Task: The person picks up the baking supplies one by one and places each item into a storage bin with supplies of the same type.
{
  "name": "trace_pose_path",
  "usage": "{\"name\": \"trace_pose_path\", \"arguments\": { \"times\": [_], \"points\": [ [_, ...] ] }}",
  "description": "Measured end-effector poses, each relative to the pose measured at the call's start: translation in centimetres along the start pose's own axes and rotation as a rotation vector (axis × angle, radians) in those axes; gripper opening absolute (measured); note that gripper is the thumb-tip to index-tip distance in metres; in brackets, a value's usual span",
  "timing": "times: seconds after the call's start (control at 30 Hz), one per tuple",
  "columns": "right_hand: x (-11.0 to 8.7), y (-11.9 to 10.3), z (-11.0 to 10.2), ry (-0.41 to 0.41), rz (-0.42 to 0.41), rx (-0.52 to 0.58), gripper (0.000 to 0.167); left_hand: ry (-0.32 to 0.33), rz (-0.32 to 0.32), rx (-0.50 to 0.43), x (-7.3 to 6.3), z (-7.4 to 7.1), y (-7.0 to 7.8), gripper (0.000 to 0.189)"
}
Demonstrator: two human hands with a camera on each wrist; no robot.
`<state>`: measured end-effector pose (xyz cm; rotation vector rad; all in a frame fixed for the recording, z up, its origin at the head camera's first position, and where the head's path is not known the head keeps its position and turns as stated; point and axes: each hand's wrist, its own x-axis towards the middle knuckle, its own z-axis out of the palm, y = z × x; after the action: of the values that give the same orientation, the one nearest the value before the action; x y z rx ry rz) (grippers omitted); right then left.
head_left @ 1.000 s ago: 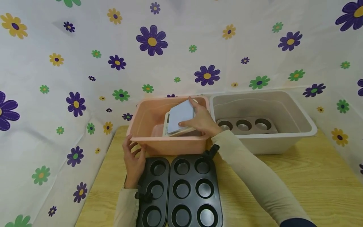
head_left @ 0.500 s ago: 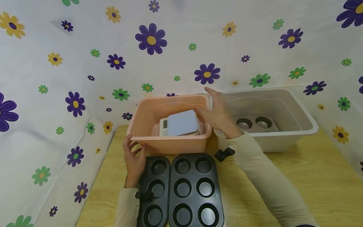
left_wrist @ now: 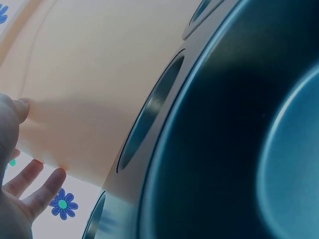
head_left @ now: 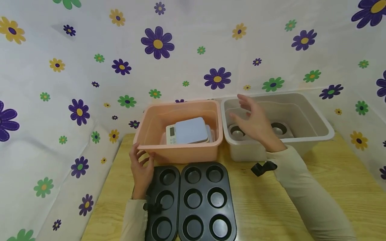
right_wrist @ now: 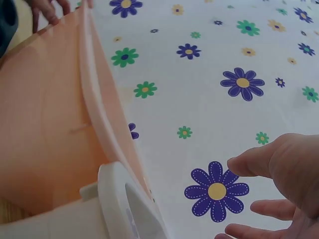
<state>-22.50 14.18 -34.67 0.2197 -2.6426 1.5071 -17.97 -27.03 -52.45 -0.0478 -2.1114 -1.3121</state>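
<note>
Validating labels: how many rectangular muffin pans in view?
3: dark-grey metal pan on wooden table; matching pan to its left, partly behind left sleeve; beige pan inside cream plastic bin, partly behind right hand. Others could be hidden.

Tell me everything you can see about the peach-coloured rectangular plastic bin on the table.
The peach-coloured rectangular bin looks like smooth, semi-matte plastic, with rounded corners, a protruding rim and an open top. It stands upright on the light wood-grain table, just beyond two dark metal muffin pans and left of an off-white plastic bin. Flat white and pale-blue items lie inside. The person's left hand holds its near left corner. Its underside is hidden.
</note>
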Motion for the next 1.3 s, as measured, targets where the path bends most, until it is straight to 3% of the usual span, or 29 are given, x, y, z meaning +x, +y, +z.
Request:
{"name": "trace_pose_path", "arguments": {
  "times": [0.13, 0.7, 1.03, 1.3],
  "points": [
    [-0.6, 0.2, -0.2, -0.007, -0.003, -0.048, 0.079, -0.007, -0.005, -0.006, -0.3, -0.3, -0.1, 0.073],
    [-1.7, 3.3, -3.6, 0.074, -0.101, 0.037, 0.073, -0.044, -0.007, 0.041, 0.2, -0.4, 0.0, 0.076],
    [-2.4, 5.2, -4.9, 0.101, -0.150, -0.004, 0.071, -0.156, 0.037, 0.129, -0.2, -1.6, 0.7, 0.096],
    [-3.3, 6.6, -6.3, 0.145, -0.138, -0.050, 0.072, -0.163, -0.027, 0.161, -0.9, -3.0, 0.6, 0.099]
  ]
}}
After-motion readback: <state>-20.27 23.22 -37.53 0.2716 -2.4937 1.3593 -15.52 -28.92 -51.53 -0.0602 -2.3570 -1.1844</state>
